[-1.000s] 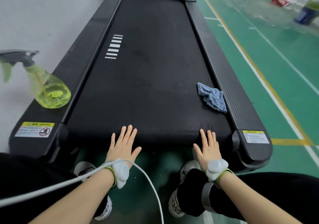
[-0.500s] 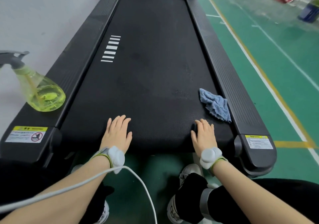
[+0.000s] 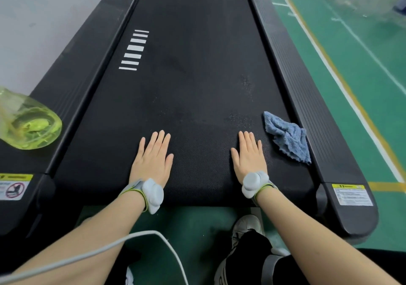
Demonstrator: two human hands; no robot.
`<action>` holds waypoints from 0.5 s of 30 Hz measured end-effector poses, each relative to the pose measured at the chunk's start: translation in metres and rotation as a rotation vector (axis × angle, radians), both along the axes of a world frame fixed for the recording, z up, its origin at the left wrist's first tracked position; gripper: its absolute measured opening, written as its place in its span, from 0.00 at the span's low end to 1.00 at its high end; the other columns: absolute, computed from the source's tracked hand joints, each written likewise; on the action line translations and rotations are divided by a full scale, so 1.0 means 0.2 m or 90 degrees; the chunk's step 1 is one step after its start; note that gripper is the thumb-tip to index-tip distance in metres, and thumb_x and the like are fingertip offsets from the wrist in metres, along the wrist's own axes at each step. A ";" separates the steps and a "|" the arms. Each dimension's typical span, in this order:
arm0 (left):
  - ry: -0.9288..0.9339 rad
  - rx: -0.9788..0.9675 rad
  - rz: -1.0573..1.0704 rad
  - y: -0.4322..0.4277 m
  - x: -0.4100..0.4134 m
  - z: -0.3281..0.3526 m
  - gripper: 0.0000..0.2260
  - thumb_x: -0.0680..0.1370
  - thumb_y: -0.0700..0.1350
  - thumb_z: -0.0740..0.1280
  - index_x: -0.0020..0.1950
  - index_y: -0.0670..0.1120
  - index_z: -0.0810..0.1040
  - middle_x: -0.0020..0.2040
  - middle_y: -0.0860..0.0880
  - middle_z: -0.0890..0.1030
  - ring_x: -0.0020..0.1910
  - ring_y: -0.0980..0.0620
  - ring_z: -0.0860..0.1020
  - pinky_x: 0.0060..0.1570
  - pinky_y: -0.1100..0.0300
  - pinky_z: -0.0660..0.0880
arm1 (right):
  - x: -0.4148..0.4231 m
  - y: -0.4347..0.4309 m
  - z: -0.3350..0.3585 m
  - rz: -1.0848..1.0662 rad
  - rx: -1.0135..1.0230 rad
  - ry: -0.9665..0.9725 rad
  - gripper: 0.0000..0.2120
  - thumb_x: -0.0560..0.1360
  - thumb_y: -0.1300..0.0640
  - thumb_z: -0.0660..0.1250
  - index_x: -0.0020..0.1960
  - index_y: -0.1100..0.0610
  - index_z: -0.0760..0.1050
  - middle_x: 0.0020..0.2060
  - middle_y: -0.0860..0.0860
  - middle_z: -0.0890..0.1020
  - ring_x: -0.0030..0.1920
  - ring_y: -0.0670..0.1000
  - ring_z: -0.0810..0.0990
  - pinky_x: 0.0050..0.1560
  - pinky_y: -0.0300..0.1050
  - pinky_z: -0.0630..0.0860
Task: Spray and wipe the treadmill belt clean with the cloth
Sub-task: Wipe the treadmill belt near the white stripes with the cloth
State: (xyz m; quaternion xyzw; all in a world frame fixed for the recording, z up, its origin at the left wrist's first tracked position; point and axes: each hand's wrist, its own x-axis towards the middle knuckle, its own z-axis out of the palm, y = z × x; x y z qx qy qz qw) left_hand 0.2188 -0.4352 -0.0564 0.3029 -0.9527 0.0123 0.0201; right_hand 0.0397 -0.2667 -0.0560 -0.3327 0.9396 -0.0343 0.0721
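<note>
Both hands have slid farther up the treadmill belt point(image 3: 197, 82) since the earlier frame. The left hand point(image 3: 152, 157) and right hand point(image 3: 248, 155) lie flat, fingers straight, holding nothing. The blue cloth point(image 3: 285, 137) lies just right of the right hand; the spray bottle point(image 3: 28, 126) stands at frame left on the side rail point(image 3: 72, 82). They are probably pushing the belt round — next comes grasping the cloth. Upper right is the green lined floor point(image 3: 362, 76).

On the treadmill point(image 3: 307, 87), left sticker point(image 3: 14, 187) shows a prohibition sign; right sticker point(image 3: 352, 194) illegible.

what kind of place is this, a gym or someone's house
Probably a gym or sports hall: a treadmill belt, and green floor with a painted yellow line like court markings.
</note>
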 end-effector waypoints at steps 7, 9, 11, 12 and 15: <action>-0.031 -0.039 -0.014 0.01 0.01 0.01 0.25 0.76 0.49 0.50 0.66 0.40 0.75 0.66 0.44 0.76 0.64 0.45 0.76 0.66 0.48 0.64 | 0.01 0.01 -0.02 0.002 0.005 0.013 0.43 0.66 0.41 0.25 0.77 0.58 0.43 0.77 0.51 0.48 0.77 0.50 0.43 0.76 0.48 0.40; -0.028 -0.046 -0.015 0.02 0.01 0.01 0.25 0.76 0.49 0.50 0.66 0.40 0.75 0.66 0.44 0.76 0.64 0.46 0.76 0.65 0.47 0.67 | 0.02 0.02 -0.03 0.000 0.005 0.018 0.44 0.65 0.41 0.24 0.77 0.58 0.43 0.77 0.51 0.48 0.77 0.50 0.43 0.75 0.48 0.40; -0.018 -0.045 -0.020 0.02 0.02 0.01 0.25 0.76 0.49 0.50 0.66 0.40 0.74 0.66 0.43 0.76 0.64 0.45 0.76 0.65 0.49 0.62 | 0.03 0.02 -0.02 -0.001 0.004 0.017 0.44 0.65 0.41 0.24 0.77 0.57 0.43 0.77 0.51 0.48 0.77 0.50 0.43 0.75 0.48 0.40; -0.015 -0.046 -0.020 0.03 0.02 0.01 0.25 0.76 0.49 0.50 0.66 0.39 0.74 0.66 0.43 0.76 0.64 0.45 0.76 0.64 0.49 0.61 | 0.03 0.03 -0.02 -0.002 0.005 0.016 0.43 0.65 0.41 0.24 0.77 0.57 0.43 0.77 0.51 0.48 0.77 0.50 0.43 0.75 0.48 0.40; -0.009 -0.052 -0.014 0.04 0.03 0.01 0.25 0.76 0.49 0.50 0.67 0.40 0.74 0.66 0.43 0.76 0.64 0.44 0.76 0.64 0.50 0.60 | 0.05 0.04 -0.02 -0.003 0.010 0.016 0.43 0.66 0.42 0.24 0.77 0.57 0.43 0.77 0.51 0.48 0.77 0.50 0.43 0.76 0.48 0.40</action>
